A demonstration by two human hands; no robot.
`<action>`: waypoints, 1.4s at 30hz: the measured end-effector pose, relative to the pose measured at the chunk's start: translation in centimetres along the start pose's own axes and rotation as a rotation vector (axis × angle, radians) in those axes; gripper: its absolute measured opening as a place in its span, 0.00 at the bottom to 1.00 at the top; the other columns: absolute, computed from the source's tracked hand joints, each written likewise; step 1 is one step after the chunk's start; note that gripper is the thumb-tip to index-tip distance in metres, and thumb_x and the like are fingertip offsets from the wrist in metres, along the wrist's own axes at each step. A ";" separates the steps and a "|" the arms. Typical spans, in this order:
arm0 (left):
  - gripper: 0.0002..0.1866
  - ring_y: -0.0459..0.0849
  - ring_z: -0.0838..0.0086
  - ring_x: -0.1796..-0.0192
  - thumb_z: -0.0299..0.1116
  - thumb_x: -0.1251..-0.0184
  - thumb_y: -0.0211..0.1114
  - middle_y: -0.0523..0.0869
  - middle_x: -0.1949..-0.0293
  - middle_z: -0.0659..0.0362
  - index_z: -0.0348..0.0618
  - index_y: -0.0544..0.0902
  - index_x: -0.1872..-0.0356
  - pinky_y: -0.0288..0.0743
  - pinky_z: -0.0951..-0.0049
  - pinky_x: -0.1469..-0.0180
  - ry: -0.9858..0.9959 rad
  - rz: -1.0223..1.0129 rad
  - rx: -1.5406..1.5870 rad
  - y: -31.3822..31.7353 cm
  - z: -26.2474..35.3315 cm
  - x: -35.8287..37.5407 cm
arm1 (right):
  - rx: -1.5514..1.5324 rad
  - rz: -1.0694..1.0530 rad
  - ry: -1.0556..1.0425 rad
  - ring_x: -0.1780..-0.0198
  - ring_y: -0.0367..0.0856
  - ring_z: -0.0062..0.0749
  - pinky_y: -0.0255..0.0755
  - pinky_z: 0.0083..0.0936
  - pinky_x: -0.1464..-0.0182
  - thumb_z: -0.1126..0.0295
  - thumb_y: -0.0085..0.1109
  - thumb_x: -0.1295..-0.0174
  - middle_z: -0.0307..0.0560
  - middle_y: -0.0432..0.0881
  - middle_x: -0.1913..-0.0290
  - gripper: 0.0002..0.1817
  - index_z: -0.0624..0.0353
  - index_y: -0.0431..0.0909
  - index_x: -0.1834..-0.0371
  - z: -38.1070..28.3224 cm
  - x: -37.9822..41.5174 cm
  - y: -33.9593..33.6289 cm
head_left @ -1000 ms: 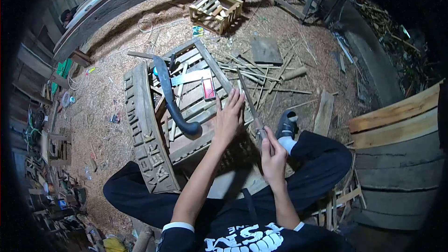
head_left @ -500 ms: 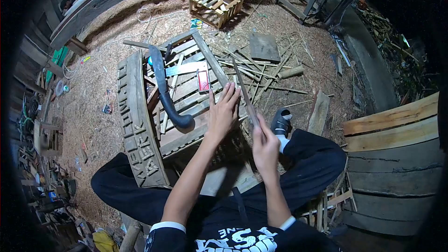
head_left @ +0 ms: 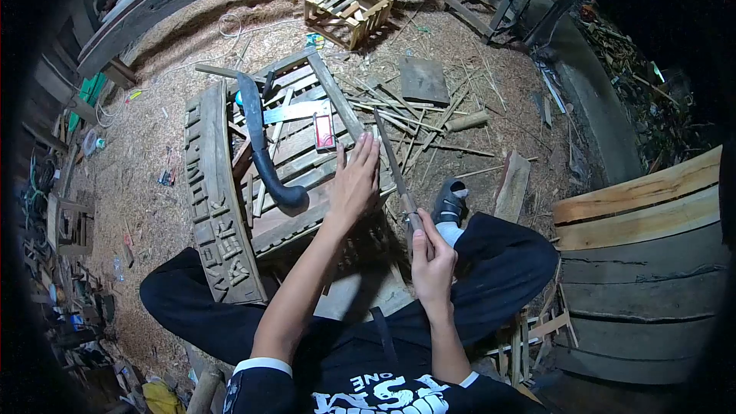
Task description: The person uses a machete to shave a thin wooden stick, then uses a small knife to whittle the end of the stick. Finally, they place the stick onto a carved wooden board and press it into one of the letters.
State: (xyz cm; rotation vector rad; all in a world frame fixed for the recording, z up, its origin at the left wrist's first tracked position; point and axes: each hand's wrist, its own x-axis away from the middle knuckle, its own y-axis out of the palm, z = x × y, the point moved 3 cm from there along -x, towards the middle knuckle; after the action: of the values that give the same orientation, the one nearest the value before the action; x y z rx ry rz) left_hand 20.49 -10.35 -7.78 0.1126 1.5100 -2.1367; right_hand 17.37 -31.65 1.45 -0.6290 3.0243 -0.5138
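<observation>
Head view: left hand point(head_left: 354, 184) laid on the right side of the slatted wood frame point(head_left: 335, 96), fingers extended and close together, palm down, not wrapped round anything. Right hand point(head_left: 435, 264) closed round the near end of a long narrow tool point(head_left: 391, 157): straight, slim, dark, running away from the body just beside the frame's right edge; whether it touches the wood, can't tell. Frame lies in front of the crossed legs: weathered grey-brown rails, parallel flat slats with gaps, row of small notches along the near rail. Along its left side, a curved board point(head_left: 218, 184), greyish, rough, with raised blocky and angular shapes down its face. On the slats: big knife point(head_left: 257, 138), broad dull blade, smooth black handle hooking at the end; flat shiny metal strip point(head_left: 295, 112) crosswise beside it; red-rimmed rectangular case point(head_left: 324, 132) near the strip's right end. Beyond the frame, slatted crate point(head_left: 368, 23) in paler, yellower wood. Right of the frame: loose thin sticks point(head_left: 406, 119) crisscrossed, square dark board point(head_left: 423, 80), short round rod point(head_left: 466, 122). Floor point(head_left: 146, 184) is coarse with wood shavings. Far right, wide planks point(head_left: 636, 199): upper two orange-tan with visible grain, lower ones grey and cracked.
</observation>
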 end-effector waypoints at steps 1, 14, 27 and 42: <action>0.32 0.60 0.61 0.16 0.30 0.24 0.58 0.64 0.18 0.52 0.42 0.65 0.20 0.49 0.42 0.17 0.014 -0.019 0.020 0.0 -0.1 0.1 | 0.003 0.003 -0.003 0.33 0.83 0.41 0.75 0.33 0.34 0.69 0.53 0.22 0.67 0.83 0.35 0.23 0.73 0.75 0.30 -0.6 0.0 -0.2; 0.26 0.59 0.57 0.16 0.21 0.27 0.55 0.68 0.20 0.47 0.37 0.73 0.28 0.46 0.44 0.15 -0.040 -0.011 0.300 0.3 -0.2 -0.5 | 0.000 -0.002 0.015 0.35 0.84 0.40 0.76 0.32 0.36 0.68 0.53 0.21 0.65 0.84 0.36 0.24 0.73 0.74 0.29 -0.2 -0.1 0.7; 0.28 0.61 0.62 0.17 0.23 0.29 0.57 0.69 0.21 0.49 0.35 0.73 0.27 0.37 0.42 0.14 -0.033 -0.031 0.161 -0.6 0.6 -0.6 | -0.025 0.048 -0.148 0.41 0.84 0.29 0.75 0.27 0.37 0.67 0.52 0.20 0.58 0.87 0.41 0.23 0.76 0.75 0.31 -0.4 -3.7 3.4; 0.25 0.62 0.68 0.17 0.29 0.24 0.57 0.69 0.20 0.57 0.40 0.76 0.28 0.32 0.37 0.15 -0.048 -0.030 0.137 -1.2 0.4 -0.4 | 0.104 -0.007 -0.134 0.41 0.84 0.31 0.76 0.28 0.37 0.67 0.51 0.20 0.60 0.86 0.38 0.23 0.75 0.75 0.30 -1.5 -6.5 4.0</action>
State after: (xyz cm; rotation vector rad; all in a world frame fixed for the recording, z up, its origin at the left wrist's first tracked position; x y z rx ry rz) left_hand 20.39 -10.28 -6.46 0.0858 1.3459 -2.2496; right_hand 21.66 -25.16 1.19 -0.6408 2.8504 -0.5986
